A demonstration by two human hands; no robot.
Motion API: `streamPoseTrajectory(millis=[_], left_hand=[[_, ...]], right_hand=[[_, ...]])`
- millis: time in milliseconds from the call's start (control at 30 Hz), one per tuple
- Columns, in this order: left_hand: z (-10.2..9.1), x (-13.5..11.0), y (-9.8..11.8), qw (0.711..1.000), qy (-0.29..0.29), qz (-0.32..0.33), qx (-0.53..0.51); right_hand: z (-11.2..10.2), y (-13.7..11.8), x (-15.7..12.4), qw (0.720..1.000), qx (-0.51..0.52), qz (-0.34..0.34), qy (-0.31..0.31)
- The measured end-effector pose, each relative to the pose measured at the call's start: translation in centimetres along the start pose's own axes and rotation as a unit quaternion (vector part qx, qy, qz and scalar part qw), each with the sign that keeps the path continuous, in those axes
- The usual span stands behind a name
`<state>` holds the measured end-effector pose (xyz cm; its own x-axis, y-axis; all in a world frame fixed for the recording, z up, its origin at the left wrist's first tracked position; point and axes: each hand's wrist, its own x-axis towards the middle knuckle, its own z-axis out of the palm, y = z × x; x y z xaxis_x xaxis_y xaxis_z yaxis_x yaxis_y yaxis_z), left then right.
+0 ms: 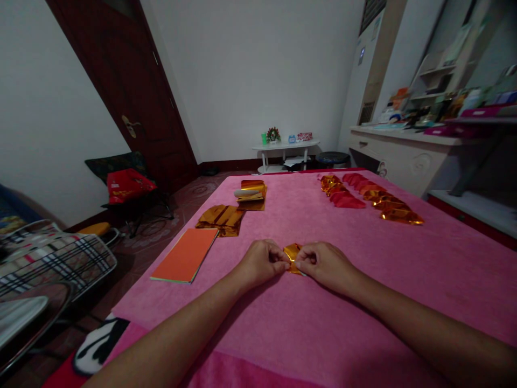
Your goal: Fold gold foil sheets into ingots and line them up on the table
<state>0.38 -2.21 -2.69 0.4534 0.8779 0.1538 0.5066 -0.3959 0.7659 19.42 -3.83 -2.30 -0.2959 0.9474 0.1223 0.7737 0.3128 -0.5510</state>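
Both hands meet over a small piece of shiny gold foil paper [292, 251] on the pink cloth. My left hand [263, 262] pinches its left edge between thumb and fingers. From the other side my right hand [323, 264] pinches the right edge, the two thumbs a short gap apart. Part of the foil is hidden behind the fingers. To the left lie a fanned stack of gold foil sheets [221, 220] and a pad of orange paper [186, 254]. Behind them is another gold foil stack [254, 202] with a greyish oval object [247, 193] on top.
Rows of folded red and gold foil pieces [343, 200] lie at the far right of the pink-covered table [383, 302]. A cluttered white counter [404, 134] stands beyond on the right. A chair with a red bag [128, 186] and a plaid-covered seat [60, 258] are at left.
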Motion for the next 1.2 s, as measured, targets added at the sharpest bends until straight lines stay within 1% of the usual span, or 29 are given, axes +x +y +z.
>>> streamPoseTrajectory(millis=[200,367,467,567,767,967,1033,1100,1133,1167,1200], left_hand=[[0.1,0.1,-0.4,1.0,0.003,0.004,0.003],[0.6,0.1,-0.5,1.0,0.022,0.004,0.019],[0.6,0.0,-0.3,1.0,0.018,0.005,0.017],[0.6,0.0,-0.2,1.0,0.007,0.024,0.014],[0.4,0.2,-0.4,0.998,-0.007,0.04,0.038],[0.5,0.2,-0.6,0.998,0.003,0.03,0.048],[0.5,0.1,-0.5,0.998,0.003,0.029,0.053],[0.5,0.0,-0.3,0.998,0.004,0.037,0.056],[0.5,0.0,-0.2,0.997,0.006,0.042,0.058],[0.5,-0.1,-0.2,0.997,0.008,0.047,0.06],[0.5,-0.1,-0.1,0.997,0.009,0.051,0.063]], right_hand=[[0.4,-0.4,-0.1,1.0,-0.006,0.008,0.028],[0.3,-0.5,-0.4,0.999,0.002,0.008,0.033],[0.4,-0.5,-0.5,0.999,0.028,-0.011,0.039],[0.5,-0.2,-0.4,0.997,0.052,-0.037,0.036],[0.0,0.8,-0.4,0.993,0.064,-0.094,-0.009],[-1.7,1.1,-1.0,0.982,0.07,-0.139,-0.105],[-2.3,0.8,-1.1,0.978,0.094,-0.13,-0.136],[-2.9,0.7,-0.9,0.971,0.151,-0.102,-0.155],[-3.2,0.8,-0.7,0.967,0.189,-0.081,-0.15],[-3.4,0.9,-0.5,0.963,0.229,-0.054,-0.13],[-3.6,1.2,-0.1,0.959,0.264,-0.025,-0.097]])
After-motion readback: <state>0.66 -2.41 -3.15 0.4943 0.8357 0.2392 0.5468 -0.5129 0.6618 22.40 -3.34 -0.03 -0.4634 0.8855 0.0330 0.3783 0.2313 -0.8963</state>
